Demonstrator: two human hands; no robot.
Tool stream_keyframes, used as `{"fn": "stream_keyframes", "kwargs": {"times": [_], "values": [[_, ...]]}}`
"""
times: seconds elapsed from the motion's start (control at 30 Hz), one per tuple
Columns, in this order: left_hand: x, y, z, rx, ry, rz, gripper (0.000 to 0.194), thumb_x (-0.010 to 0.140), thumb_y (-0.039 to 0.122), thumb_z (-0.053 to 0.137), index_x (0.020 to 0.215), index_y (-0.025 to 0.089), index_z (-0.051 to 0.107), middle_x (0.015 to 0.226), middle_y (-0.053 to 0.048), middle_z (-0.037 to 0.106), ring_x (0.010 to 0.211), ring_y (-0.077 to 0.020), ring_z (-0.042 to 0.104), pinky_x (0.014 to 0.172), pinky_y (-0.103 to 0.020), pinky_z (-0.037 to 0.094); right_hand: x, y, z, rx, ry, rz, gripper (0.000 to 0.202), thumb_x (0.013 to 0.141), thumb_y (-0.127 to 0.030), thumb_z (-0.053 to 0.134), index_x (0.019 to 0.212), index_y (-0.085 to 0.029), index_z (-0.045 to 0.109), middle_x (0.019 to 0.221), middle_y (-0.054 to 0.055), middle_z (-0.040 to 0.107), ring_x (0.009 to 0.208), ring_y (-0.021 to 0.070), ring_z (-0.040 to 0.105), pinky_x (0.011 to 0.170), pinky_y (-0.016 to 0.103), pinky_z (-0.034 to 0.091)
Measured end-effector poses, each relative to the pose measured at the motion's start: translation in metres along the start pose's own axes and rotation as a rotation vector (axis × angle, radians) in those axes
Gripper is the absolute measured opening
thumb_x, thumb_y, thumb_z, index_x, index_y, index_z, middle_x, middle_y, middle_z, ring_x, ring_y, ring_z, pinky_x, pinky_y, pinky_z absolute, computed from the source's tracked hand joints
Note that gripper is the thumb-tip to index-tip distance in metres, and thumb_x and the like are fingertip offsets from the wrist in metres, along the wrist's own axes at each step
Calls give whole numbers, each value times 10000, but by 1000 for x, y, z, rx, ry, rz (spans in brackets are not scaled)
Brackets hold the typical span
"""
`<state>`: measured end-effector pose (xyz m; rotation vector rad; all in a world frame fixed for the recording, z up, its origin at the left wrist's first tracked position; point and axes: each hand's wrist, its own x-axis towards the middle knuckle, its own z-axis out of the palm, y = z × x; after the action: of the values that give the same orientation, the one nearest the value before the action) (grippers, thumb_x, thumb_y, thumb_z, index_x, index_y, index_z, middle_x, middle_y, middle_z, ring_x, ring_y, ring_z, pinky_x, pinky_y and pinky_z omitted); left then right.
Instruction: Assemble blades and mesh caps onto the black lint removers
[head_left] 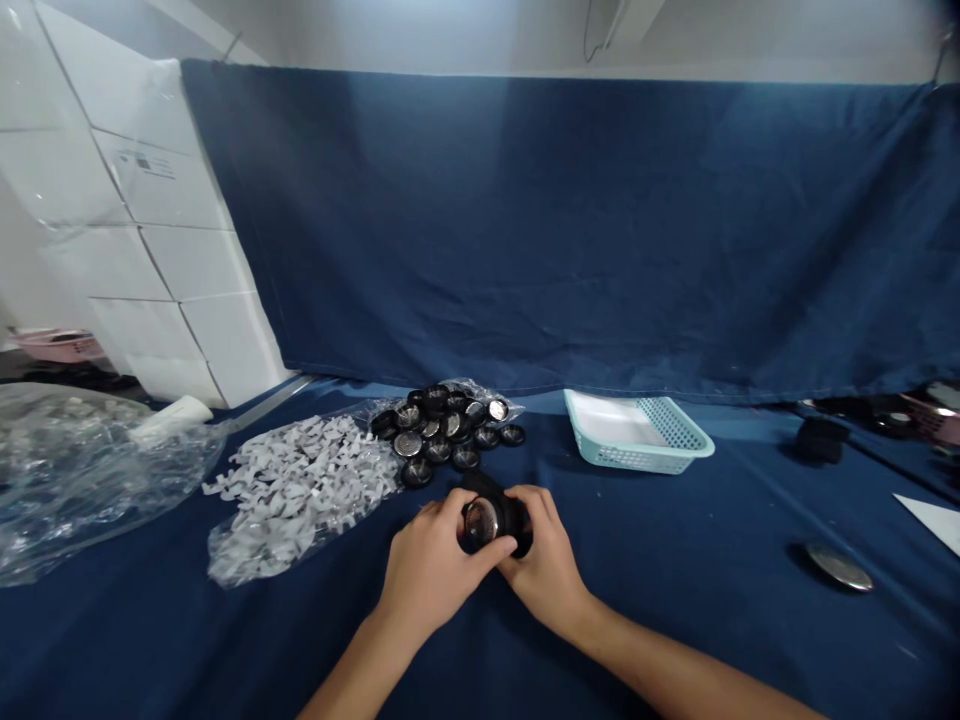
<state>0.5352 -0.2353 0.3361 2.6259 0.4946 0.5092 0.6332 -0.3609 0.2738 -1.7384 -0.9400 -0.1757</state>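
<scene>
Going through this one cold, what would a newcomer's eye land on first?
Probably the bright heap of small grey pieces to the left, standing out against the blue cloth. Next, the left hand and right hand, low in the middle, gripping a dark object with a shiny round face. Farther back, right of centre, sits a pale turquoise basket.

Blue cloth (660, 570) — black parts (438, 452), turquoise basket (630, 457)

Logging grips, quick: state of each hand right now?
Left hand: closed on a round black, shiny-faced part.
Right hand: closed on a black piece beside it; shape unclear.
</scene>
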Motion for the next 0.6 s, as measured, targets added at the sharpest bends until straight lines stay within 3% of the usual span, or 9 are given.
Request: {"fn": "stream_keyframes", "kwargs": {"times": [0.13,0.3,0.4,0.5,0.6], "values": [[0,1,5,-69,42,-27,372,766,582,609,885,231,571,926,-35,628,903,-252,617,719,-346,466,-2,-2,0,-21,-2,-10,553,669,-58,615,1169,-256,488,1155,73,503,1049,251,552,863,385,503],[-3,2,12,-174,91,56,414,836,468,564,1193,264,520,1130,-62,556,996,-243,598,824,-381,499,0,-1,0,-26,-9,13,564,658,-42,588,1167,-261,483,1166,68,498,1052,251,551,861,390,502],[-5,3,12,-175,13,122,512,823,408,593,1311,319,466,1228,-62,503,1044,-255,584,862,-401,504,3,1,-1,-1,1,47,604,598,0,553,1139,-262,492,1124,54,512,985,237,579,824,381,514],[-5,2,10,-188,-58,136,600,807,342,610,1373,363,414,1242,-51,490,1032,-244,590,858,-383,515,5,2,-1,14,6,67,615,572,10,536,1123,-260,499,1095,46,522,953,231,591,797,375,521],[-4,1,9,-162,-39,116,656,817,356,597,1422,374,345,1156,-42,534,989,-230,605,831,-364,521,5,2,-2,2,4,54,614,573,4,540,1127,-258,500,1106,48,521,982,240,583,815,386,518]]}}
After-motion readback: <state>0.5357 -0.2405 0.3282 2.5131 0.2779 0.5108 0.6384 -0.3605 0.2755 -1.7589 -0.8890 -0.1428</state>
